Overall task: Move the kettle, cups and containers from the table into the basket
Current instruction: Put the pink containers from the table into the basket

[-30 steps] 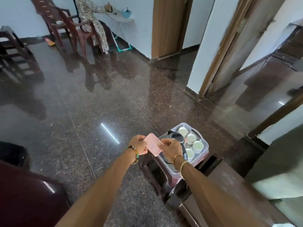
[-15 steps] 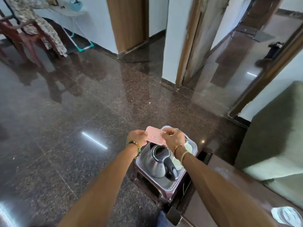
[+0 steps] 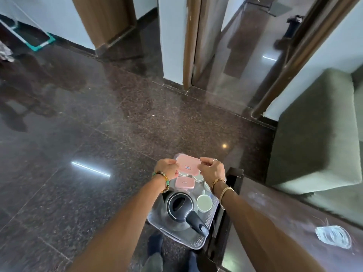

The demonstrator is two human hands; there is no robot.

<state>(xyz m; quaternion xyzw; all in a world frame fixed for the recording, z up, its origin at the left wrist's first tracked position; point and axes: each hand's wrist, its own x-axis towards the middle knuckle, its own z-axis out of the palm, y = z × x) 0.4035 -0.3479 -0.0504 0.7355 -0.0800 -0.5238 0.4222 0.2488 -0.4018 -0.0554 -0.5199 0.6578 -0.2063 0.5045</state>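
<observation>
Both hands hold a pink-lidded container (image 3: pixel 187 164) over the far end of the grey basket (image 3: pixel 198 241). My left hand (image 3: pixel 166 169) grips its left edge and my right hand (image 3: pixel 213 169) grips its right edge. Inside the basket stand a steel kettle with a black lid and handle (image 3: pixel 179 210), a second pink-lidded container (image 3: pixel 185 182) and white cups (image 3: pixel 204 202). Other cups are partly hidden under my hands.
The basket sits on a dark stool beside a dark wooden table (image 3: pixel 290 228), which bears a clear plastic item (image 3: pixel 333 236). A grey sofa (image 3: pixel 318 138) is at the right. Polished dark granite floor (image 3: pixel 98 134) spreads left and ahead; doorways stand beyond.
The view has swung right and downward, bringing the basket closer and fuller in view. Both hands kept hold of the pink-lidded container and moved it toward the basket's far end.
</observation>
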